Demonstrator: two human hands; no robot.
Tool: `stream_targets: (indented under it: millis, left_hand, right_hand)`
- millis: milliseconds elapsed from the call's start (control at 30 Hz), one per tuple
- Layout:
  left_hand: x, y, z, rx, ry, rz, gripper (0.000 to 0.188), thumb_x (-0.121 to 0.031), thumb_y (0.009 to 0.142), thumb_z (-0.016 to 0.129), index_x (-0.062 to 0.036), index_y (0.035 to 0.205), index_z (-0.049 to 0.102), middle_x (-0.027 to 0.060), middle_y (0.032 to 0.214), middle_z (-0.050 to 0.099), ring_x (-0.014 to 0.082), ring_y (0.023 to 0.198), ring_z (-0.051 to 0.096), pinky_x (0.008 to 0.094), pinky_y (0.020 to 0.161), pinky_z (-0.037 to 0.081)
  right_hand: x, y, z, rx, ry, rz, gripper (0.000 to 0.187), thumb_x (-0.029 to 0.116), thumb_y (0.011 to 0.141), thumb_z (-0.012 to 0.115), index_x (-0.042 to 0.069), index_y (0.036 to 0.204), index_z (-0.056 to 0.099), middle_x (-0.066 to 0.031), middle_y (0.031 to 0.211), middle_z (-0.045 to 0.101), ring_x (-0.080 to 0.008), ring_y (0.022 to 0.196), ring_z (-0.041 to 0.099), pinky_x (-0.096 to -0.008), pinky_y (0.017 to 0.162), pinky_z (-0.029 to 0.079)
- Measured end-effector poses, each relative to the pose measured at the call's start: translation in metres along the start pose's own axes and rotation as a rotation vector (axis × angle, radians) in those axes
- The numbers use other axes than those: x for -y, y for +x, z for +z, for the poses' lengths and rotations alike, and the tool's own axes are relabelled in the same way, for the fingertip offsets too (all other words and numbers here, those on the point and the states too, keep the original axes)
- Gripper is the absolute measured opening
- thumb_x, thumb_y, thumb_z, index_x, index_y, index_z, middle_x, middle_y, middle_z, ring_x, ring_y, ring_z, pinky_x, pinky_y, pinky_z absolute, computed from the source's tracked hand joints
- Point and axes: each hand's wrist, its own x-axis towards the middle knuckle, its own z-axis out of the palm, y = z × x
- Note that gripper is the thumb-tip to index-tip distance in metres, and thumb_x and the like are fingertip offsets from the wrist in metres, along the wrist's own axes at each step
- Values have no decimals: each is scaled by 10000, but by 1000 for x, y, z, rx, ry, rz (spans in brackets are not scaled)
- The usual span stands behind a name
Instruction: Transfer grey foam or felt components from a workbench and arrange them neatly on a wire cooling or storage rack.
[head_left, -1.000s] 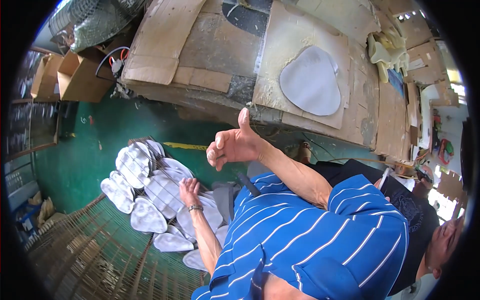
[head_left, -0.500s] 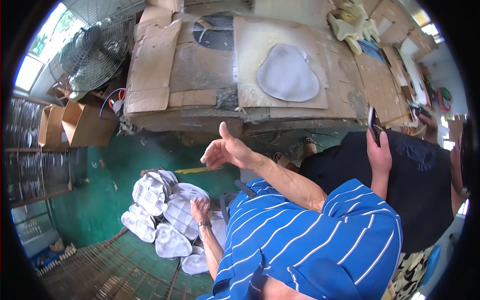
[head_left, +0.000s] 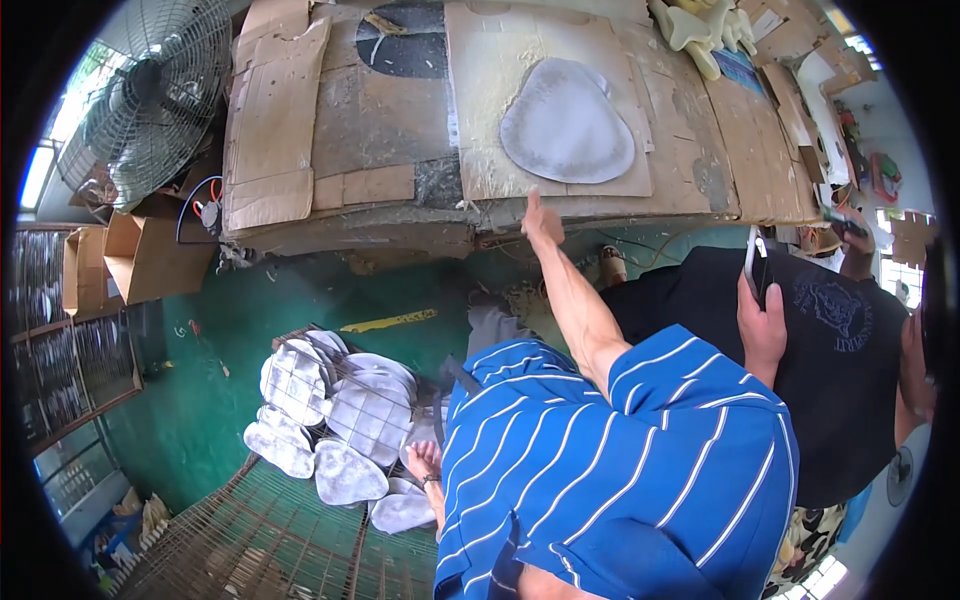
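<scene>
On the workbench a rounded, roughly triangular grey felt-like pad [head_left: 567, 122] lies flat on a cardboard sheet [head_left: 485, 165] dusted with pale crumbs. My right hand [head_left: 543, 222] reaches to the bench's front edge, just short of the pad; its thumb points up and its fingers are loosely bent, holding nothing. Down at my left side, my left hand [head_left: 424, 461] is beside a heap of similar whitish pads [head_left: 368, 415] on a wire rack [head_left: 300, 530]. Its fingers are slightly curled with nothing visible in them; whether they touch a pad is unclear.
A caged fan [head_left: 148, 85] and cardboard boxes [head_left: 150, 255] stand left. Close on my right, another person in a black shirt [head_left: 690, 300] holds a phone [head_left: 757, 265]. Cream gloves [head_left: 705, 32] lie at the bench's far right. Yellow tape [head_left: 390, 321] marks the green floor.
My right hand has swung right and forward to the bench edge. My left hand has drawn back toward my body from the heap. The view has shifted, and my torso has turned slightly.
</scene>
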Motion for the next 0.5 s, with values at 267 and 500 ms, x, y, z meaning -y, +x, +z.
stream_targets:
  millis: [267,500]
  left_hand:
    - [24,24,-12,248,434,49,635,-490,957,544,-18,1371,449,171,1273,586,345,1117,611,442,893,515]
    - [-37,7,42,240,433,103,595,-452,959,550,-29,1365,446,181,1271,586,337,1092,627,456,860,531]
  right_hand:
    - [10,25,-10,-117,-350,-166,780,621,985,252,20,907,744,-236,923,707,-392,904,691,-490,743,531]
    - [-2,-8,-20,131,-237,-52,737,572,997,291,9,790,720,-176,804,715,-336,705,700,-442,666,545]
